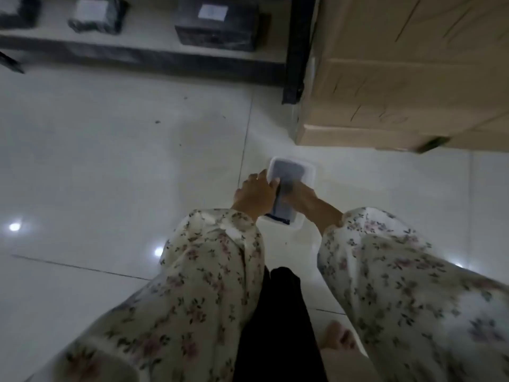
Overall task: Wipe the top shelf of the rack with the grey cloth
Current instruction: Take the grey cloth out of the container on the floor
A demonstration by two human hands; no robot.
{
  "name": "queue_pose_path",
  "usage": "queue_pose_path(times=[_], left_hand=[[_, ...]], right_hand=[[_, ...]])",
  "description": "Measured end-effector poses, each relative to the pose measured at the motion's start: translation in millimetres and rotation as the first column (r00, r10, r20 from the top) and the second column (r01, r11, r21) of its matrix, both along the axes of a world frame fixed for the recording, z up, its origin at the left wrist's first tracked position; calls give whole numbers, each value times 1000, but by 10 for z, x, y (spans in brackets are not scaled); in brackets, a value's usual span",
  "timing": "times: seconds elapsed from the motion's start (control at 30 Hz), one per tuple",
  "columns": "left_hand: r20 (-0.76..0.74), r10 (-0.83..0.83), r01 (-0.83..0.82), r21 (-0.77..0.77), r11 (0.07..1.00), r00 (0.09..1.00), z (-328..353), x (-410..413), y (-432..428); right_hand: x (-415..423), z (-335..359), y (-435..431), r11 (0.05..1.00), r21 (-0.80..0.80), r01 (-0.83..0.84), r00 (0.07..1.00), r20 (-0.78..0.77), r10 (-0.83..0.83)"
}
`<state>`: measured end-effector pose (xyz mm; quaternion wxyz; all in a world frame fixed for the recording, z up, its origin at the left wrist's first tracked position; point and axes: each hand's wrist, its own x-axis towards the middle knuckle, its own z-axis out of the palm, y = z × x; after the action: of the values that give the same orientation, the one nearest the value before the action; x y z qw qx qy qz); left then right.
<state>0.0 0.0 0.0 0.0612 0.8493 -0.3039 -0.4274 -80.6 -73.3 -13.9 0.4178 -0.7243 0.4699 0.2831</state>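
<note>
Left hand [254,195] and right hand [300,201] reach into a white tub [308,172] holding the grey cloth [287,169].

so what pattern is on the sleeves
Small pinkish flowers with dark leaves on cream sleeves, clearest in the head view, the only one.

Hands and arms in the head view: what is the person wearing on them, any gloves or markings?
Both hands, left hand and right hand, are bare: no gloves, and no rings or watch that I can make out. Each arm wears a loose cream long sleeve printed with small pink and dark flowers, ending in a gathered cuff at the wrist.
</note>
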Motion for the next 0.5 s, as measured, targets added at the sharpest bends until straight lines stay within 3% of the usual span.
queue_pose_path(times=[0.07, 0.13, 0.23, 0.27, 0.3, 0.4, 0.5], left_hand=[[-89, 28, -30, -25, 999, 996, -177, -26, 5], [-149, 50, -50, 8, 999, 988, -273, -57, 15], [-187, 58, -59, -1, 998, 981, -298, -98, -16], [-186, 76, -77, 1, 997, 980, -273, -90, -27], [-191, 100, -101, 2, 995, 976, -265, -78, -30], [-203, 126, -123, 24, 992, 971, -133, -53, -24], [-221, 148, -147, 25, 989, 964, 178, -55, -5]], right_hand=[[4, -215, 41, 992, 16, 128, 992, 16, -128], [20, -354, 134, 930, 68, 361, 928, 73, -365], [107, -455, 193, 667, 183, 722, 670, 53, -740], [106, -464, 192, 546, 218, 809, 555, 22, -832], [104, -463, 190, 498, 223, 838, 508, 17, -861], [90, -363, 157, 502, 223, 836, 498, 78, -864], [22, 26, 109, 552, 251, 795, 545, 104, -832]])
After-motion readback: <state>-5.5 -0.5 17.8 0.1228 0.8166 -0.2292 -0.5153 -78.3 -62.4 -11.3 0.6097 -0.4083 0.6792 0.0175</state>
